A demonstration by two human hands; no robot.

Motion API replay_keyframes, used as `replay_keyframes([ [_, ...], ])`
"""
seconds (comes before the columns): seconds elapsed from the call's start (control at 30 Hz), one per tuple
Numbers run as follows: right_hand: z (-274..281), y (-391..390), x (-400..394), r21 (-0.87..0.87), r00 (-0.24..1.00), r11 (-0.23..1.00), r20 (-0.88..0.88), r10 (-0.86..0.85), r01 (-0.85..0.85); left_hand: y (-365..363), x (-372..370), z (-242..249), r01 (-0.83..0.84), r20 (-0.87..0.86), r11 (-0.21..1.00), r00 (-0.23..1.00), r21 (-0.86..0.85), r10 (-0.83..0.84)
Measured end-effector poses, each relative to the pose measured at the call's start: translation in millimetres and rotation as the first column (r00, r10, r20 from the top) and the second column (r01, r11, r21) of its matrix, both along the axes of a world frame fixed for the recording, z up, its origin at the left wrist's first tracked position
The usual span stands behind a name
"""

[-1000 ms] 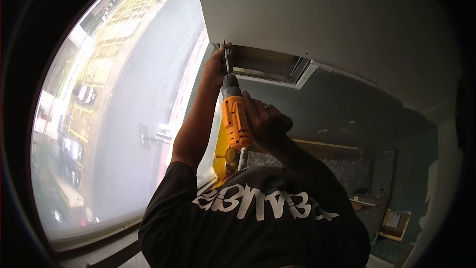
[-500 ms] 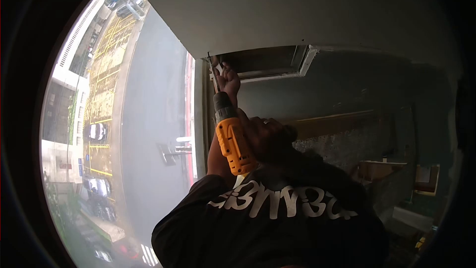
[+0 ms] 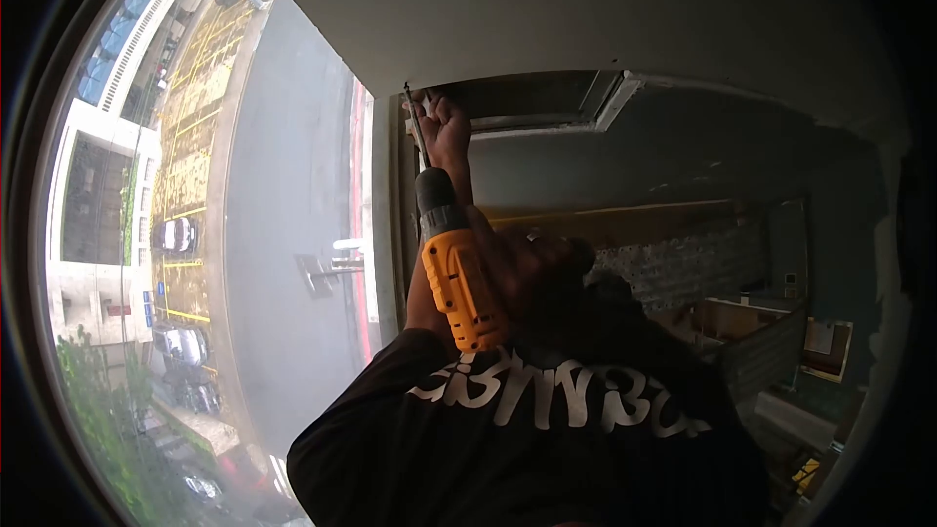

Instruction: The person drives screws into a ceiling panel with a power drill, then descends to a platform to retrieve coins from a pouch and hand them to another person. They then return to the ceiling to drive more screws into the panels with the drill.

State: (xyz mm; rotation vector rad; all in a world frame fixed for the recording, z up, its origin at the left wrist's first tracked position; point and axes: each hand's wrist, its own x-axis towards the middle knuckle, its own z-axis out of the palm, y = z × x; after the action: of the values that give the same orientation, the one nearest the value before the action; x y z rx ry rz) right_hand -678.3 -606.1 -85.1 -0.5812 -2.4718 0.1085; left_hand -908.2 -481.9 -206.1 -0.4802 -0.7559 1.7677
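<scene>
An orange and black power drill [image 3: 461, 283] points up, with a long thin bit [image 3: 420, 137] in its chuck. My right hand [image 3: 527, 268], in deep shade, is wrapped around the drill from the right. The bit's tip reaches the edge of a pale overhead panel [image 3: 586, 0]. Beside the tip, my left hand [image 3: 446, 127] is raised with its fingers curled together; what they pinch is too small to make out. Behind this hand lies a dark recess with a whitish frame [image 3: 613, 109].
A large window [image 3: 293, 166] on the left shows a street, parked cars and trees outside. To the right are a dark wall [image 3: 683, 156], a rough grey block surface [image 3: 673, 268] and a wooden-edged opening [image 3: 828, 346]. My black sleeve [image 3: 361, 381] is close to the window.
The view has shifted slightly, showing more of the trees outside and of the room at right. Both hands keep nearly the same places, with the drill still held and its bit at the panel edge.
</scene>
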Motion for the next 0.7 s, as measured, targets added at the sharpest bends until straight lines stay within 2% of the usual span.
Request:
replay_keyframes([
  [0.1,5,1,0,0.0,1.0,1.0,0.029,0.008,-0.008,-5,3,10,0.03,0.046,0.995,0.999,-0.096,-0.026],
  [0.3,10,1,-3,-0.012,0.999,1.0,0.039,0.02,-0.02,0,2,3,-0.05,-0.071,0.991,0.997,-0.122,0.042],
  [0.4,5,1,-5,0.012,0.999,1.0,0.043,0.012,-0.012,3,-4,-8,-0.005,-0.09,0.998,0.996,-0.06,0.0],
  [0.5,4,2,-8,0.005,0.998,1.0,0.058,0.015,-0.016,3,-6,-8,-0.01,-0.105,0.988,0.994,-0.153,-0.007],
  [0.57,5,3,-10,0.002,0.998,1.0,0.054,0.017,-0.017,-3,-2,-2,0.051,-0.03,0.988,0.998,-0.148,-0.056],
  [0.63,3,2,-12,-0.01,0.998,1.0,0.053,0.023,-0.023,-6,-1,-1,0.061,-0.074,0.978,0.994,-0.198,-0.077],
  [0.7,-2,3,-14,-0.027,0.998,0.999,0.052,0.039,-0.037,-9,-2,-7,0.005,-0.238,0.955,0.968,-0.296,-0.079],
])
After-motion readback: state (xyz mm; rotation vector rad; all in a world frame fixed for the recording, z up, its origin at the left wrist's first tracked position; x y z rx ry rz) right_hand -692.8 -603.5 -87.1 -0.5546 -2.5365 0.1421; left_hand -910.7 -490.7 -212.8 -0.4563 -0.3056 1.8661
